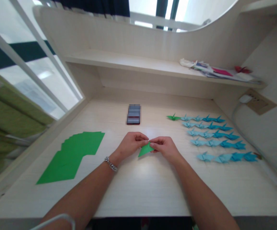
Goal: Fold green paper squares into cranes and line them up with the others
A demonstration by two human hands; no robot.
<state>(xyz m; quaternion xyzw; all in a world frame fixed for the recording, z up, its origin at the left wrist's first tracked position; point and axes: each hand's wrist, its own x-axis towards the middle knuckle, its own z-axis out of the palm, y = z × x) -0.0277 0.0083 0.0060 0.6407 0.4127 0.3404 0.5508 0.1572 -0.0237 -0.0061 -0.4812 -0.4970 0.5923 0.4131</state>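
A small piece of folded green paper [145, 149] is held between my two hands over the middle of the desk. My left hand [131, 143], below which a chain bracelet [111, 164] circles the wrist, pinches its upper left edge. On the other side, my right hand [165, 147] grips the right edge between thumb and fingers. One pointed corner of the paper hangs toward the front left. Green paper sheets [64, 159] lie fanned out on the left. To the right stands a green paper crane [173, 117], beside several rows of blue paper cranes [213, 134].
A phone [134, 114] with a blurred screen lies behind my hands. Papers and a plastic bag [215, 70] rest on the shelf [128, 64] above. A white cable [243, 135] runs from the wall socket [258, 100] down the right side.
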